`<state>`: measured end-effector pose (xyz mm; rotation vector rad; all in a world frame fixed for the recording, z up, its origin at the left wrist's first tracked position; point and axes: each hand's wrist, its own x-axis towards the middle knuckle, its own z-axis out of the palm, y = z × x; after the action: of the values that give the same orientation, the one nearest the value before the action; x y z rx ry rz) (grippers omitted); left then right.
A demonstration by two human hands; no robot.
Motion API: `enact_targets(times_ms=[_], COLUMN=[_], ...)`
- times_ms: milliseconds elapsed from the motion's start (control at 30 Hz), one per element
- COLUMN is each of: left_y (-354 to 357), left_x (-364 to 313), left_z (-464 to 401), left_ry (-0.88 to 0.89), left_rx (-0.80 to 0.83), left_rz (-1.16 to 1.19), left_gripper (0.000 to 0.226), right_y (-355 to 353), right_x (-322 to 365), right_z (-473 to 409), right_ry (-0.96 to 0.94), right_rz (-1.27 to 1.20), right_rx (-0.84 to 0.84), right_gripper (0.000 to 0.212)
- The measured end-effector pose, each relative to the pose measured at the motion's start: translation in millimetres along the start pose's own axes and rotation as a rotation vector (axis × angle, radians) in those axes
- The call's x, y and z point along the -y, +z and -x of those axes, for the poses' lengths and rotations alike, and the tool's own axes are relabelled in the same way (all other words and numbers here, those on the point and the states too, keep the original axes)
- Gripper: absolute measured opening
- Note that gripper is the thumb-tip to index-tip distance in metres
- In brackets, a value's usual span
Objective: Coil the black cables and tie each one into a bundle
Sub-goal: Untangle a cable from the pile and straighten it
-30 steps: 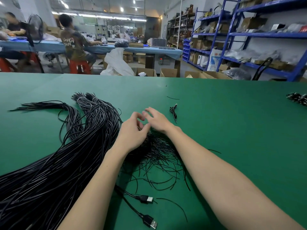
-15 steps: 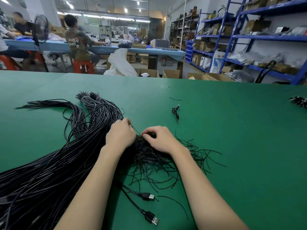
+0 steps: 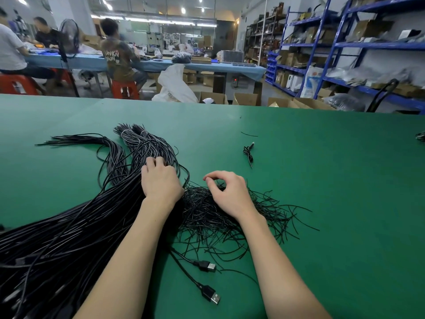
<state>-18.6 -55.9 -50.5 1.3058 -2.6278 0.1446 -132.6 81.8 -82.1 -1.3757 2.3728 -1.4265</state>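
No writing is legible on the thick sheaf of long black cables (image 3: 76,226), cut off at left. The left hand (image 3: 159,180) lies on it, fingers curled among the strands; the right hand (image 3: 230,192) fingers pinch thin black ties (image 3: 207,212).

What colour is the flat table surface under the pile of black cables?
Green: the flat table surface is plain green throughout, seen clearly in the head view.

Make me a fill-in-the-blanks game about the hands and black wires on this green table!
1. The long black cables lie on a ____ table.
2. The left hand rests on the long black ____.
3. The right hand reaches into the pile of thin black twist ties just to the ____ of the cables.
4. Two silver-tipped USB plugs lie ____ the forearms.

Missing words: green; cables; right; between
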Motion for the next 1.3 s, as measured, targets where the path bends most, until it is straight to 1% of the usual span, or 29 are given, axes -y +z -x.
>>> enact_targets(times_ms=[167,400,600,700,767,867,900,967,1000,1033,1067,1133,1200,1233,1300], left_y=[5.4,10.8,7.6,4.0,-1.4,-18.2,-25.5,-40.9,-48.8,-56.4,-62.4,-68.9,-68.4,-67.4,-64.3], left_x=[0.0,-3.6,-4.1,-3.9,-4.7,-8.4,-10.7,-16.3,-19.4,-22.2,-24.4,-25.5,-22.4,-20.2,-17.3], left_z=[0.5,-1.9,-1.8,-1.0,-0.8,-3.5,-4.5,-4.5,-2.3,1.5,5.5,10.4,10.5,10.4,8.3], left_ry=[0.009,0.043,0.032,0.028,0.024,0.029,0.046,0.121,0.164,0.204,0.242,0.292,0.299,0.29,0.277], left_rx=[-0.038,-0.001,-0.016,0.008,0.032,0.104,0.109,0.066,0.038,0.02,0.01,-0.005,-0.015,-0.012,0.004], left_rz=[-0.054,-0.059,0.064,0.121,0.193,0.404,0.485,0.639,0.732,0.827,0.906,0.944,0.939,0.957,0.991], left_gripper=[0.035,0.032,0.039,0.041,0.04,0.035,0.031,0.019,0.016,0.015,0.013,0.009,0.007,0.007,0.009], right_y=[4.1,6.5,6.3,6.2,6.5,8.3,8.7,8.6,8.8,9.1,9.4,7.3,3.8,1.4,-3.7], right_x=[1.1,2.7,3.5,4.9,8.1,17.0,20.6,28.4,31.5,34.8,38.4,43.8,49.5,51.5,52.5], right_z=[-0.1,0.0,-0.3,0.5,0.4,-1.4,-1.5,-1.7,-1.5,-1.0,-0.7,-1.8,-2.2,-3.3,-5.9], right_ry=[0.039,0.049,0.061,0.042,0.028,0.021,0.028,0.045,0.046,0.05,0.065,0.096,0.117,0.119,0.109], right_rz=[-0.006,-0.023,-0.01,-0.022,-0.031,-0.102,-0.155,-0.273,-0.315,-0.349,-0.394,-0.493,-0.605,-0.624,-0.594], right_rx=[0.046,0.046,0.056,0.039,0.029,-0.008,-0.013,-0.001,0.008,0.019,0.03,0.075,0.178,0.217,0.222], right_gripper=[0.023,0.021,0.02,0.019,0.017,0.015,0.02,0.035,0.04,0.04,0.034,0.013,0.015,0.013,0.012])
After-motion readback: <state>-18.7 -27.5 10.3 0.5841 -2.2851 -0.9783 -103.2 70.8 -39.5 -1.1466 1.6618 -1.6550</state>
